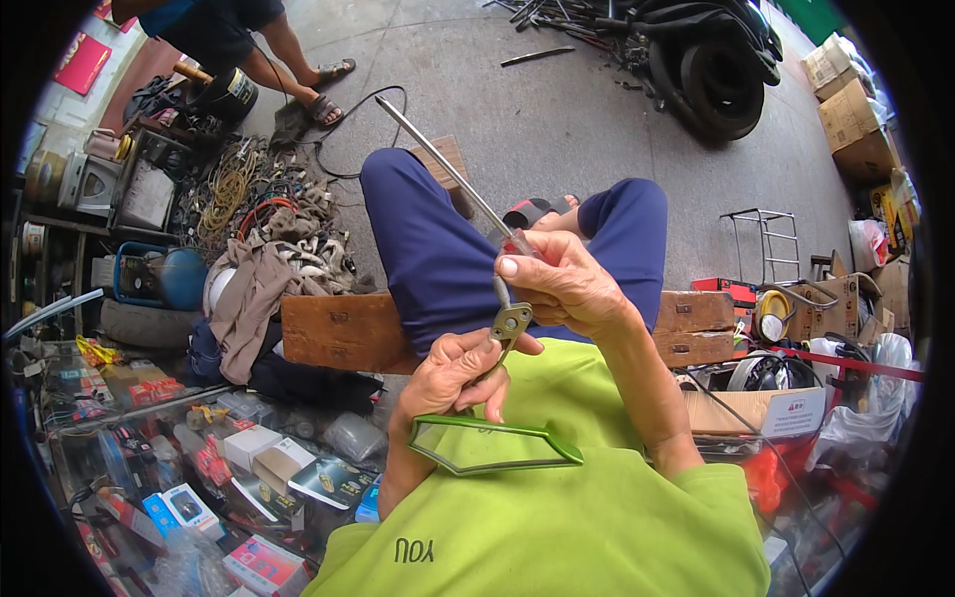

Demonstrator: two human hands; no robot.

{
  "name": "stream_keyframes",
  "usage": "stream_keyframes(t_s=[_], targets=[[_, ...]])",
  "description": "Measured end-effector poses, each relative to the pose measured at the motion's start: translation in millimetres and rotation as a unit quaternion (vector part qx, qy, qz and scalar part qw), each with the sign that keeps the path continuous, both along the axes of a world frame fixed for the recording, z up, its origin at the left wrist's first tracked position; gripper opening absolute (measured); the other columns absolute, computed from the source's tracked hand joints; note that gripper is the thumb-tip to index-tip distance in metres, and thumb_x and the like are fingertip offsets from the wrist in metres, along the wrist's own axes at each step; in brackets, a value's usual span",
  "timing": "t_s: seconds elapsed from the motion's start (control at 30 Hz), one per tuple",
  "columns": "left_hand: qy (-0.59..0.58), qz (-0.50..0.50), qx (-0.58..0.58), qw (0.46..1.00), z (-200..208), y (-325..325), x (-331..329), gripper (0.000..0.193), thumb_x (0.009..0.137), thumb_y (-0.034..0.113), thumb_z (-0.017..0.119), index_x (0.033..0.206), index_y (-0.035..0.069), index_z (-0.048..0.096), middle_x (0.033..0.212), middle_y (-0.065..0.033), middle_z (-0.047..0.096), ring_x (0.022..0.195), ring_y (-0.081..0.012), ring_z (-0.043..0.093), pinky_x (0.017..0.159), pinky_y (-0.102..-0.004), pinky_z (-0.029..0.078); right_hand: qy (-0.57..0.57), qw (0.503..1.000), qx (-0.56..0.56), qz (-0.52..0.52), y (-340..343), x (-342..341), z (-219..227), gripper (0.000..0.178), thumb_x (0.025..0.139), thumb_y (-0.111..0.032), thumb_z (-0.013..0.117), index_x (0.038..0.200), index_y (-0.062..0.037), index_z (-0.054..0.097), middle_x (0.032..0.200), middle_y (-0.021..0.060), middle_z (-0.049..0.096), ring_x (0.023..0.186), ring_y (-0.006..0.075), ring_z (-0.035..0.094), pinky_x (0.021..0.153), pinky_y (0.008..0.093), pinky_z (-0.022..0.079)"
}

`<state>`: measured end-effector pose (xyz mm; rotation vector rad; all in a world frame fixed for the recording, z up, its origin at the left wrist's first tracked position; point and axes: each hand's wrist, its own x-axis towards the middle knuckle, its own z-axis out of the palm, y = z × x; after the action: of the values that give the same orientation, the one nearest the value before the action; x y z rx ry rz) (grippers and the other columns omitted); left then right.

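green mirror (492, 446) | l hand (453, 373) grips its stem | r hand (562, 289) grips screwdriver (448, 164)

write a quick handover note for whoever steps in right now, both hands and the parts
Left hand: closed around the green mirror by its stem, just below the bracket.
Right hand: gripping a screwdriver, tip down at the bracket, long shaft pointing up and away.
Both are held over the lap, above the wooden bench.
Done: tool seated at the bracket.
Left: working the fastener; whether it is tight or loose cannot be seen.
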<state>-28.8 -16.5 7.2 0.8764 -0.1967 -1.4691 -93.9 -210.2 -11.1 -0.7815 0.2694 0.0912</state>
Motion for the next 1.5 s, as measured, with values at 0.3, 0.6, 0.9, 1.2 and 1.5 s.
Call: stream_keyframes(t_s=[0.3, 0.6, 0.9, 1.2, 1.5], targets=[[-0.012, -0.032, 0.018, 0.999, 5, -5, 1, 0.036, 0.102, 0.023, 0.047, 0.116, -0.008, 0.061, 0.046, 0.0044, 0.038, 0.043, -0.0072, 0.048, 0.052, -0.0195, 0.045, -0.024, 0.985, -0.148, 0.082, -4, 6, 18, 0.023, 0.084, -0.018, 0.076, 0.080, -0.0004, 0.062, 0.063, -0.0008, 0.057, 0.053, 0.0052, 0.052, 0.044, 0.0232, 0.040], [-0.148, -0.008, 0.087, 0.985, -4, -6, -5, 0.037, 0.101, 0.024, 0.049, 0.111, -0.008, 0.063, 0.046, 0.0045, 0.039, 0.039, -0.0038, 0.039, 0.047, -0.0187, 0.040, -0.089, 0.907, -0.411, 0.037, -15, 3, 10, 0.019, 0.081, -0.016, 0.076, 0.072, -0.0033, 0.065, 0.060, -0.0080, 0.051, 0.059, -0.0002, 0.043, 0.051, 0.0222, 0.035], [-0.165, 0.013, 0.112, 0.980, -8, -3, -3, 0.035, 0.101, 0.026, 0.052, 0.107, -0.004, 0.067, 0.049, 0.0043, 0.045, 0.044, -0.0033, 0.046, 0.046, -0.0181, 0.034, -0.019, 0.946, -0.314, -0.073, 0, -10, 7, 0.019, 0.081, -0.017, 0.078, 0.080, -0.0012, 0.069, 0.064, -0.0029, 0.059, 0.063, 0.0024, 0.051, 0.056, 0.0233, 0.043], [-0.272, 0.039, 0.142, 0.951, -23, 0, -3, 0.036, 0.097, 0.034, 0.058, 0.101, 0.001, 0.070, 0.059, 0.0028, 0.053, 0.048, -0.0049, 0.051, 0.043, -0.0218, 0.037, -0.109, 0.716, -0.688, -0.045, 21, -6, 24, 0.012, 0.074, -0.007, 0.075, 0.084, -0.0042, 0.069, 0.058, 0.0121, 0.058, 0.054, 0.0268, 0.061, 0.052, 0.0325, 0.045], [-0.285, 0.051, 0.174, 0.941, -11, -10, -2, 0.033, 0.096, 0.030, 0.060, 0.103, 0.000, 0.071, 0.056, 0.0037, 0.052, 0.044, -0.0032, 0.045, 0.043, -0.0204, 0.037, 0.002, 0.792, -0.599, -0.119, 11, -11, 16, 0.023, 0.080, -0.021, 0.074, 0.076, -0.0017, 0.062, 0.056, 0.0161, 0.056, 0.052, 0.0329, 0.059, 0.050, 0.0378, 0.044]])
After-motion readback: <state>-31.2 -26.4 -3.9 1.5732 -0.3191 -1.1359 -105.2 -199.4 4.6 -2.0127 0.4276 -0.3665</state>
